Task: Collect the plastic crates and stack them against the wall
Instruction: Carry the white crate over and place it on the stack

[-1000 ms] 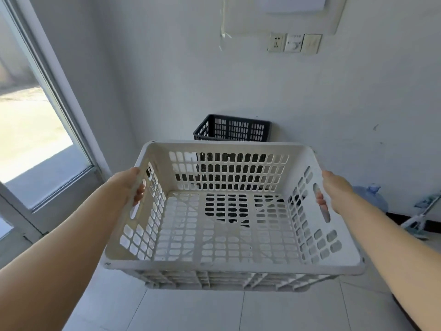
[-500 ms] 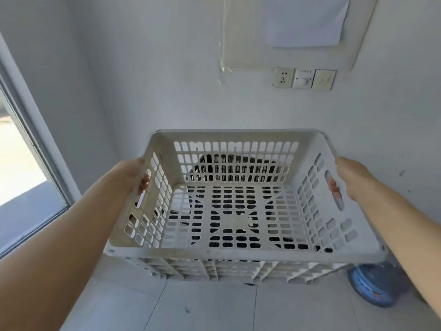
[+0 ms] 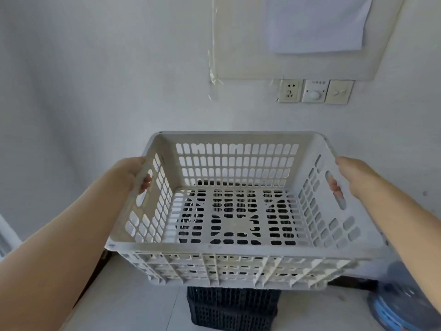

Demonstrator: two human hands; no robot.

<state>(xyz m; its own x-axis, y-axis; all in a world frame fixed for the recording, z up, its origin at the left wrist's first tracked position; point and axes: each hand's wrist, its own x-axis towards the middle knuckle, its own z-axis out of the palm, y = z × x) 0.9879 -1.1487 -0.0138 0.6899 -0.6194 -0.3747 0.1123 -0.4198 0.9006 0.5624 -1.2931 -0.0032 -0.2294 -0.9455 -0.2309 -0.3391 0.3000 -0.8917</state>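
A white plastic crate (image 3: 229, 211) was held in the air by both hands, directly above a black crate (image 3: 232, 309) standing on the floor (image 3: 133, 295) by the wall (image 3: 107, 80). The left hand (image 3: 132, 174) was curled through the left side handle, and the right hand (image 3: 349, 175) was wrapped through the right one. A blue water jug (image 3: 401, 304) lay at lower right, beside the black crate.

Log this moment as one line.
left hand, right hand: grip white crate handles | position: over black crate, by wall | stacked: not yet
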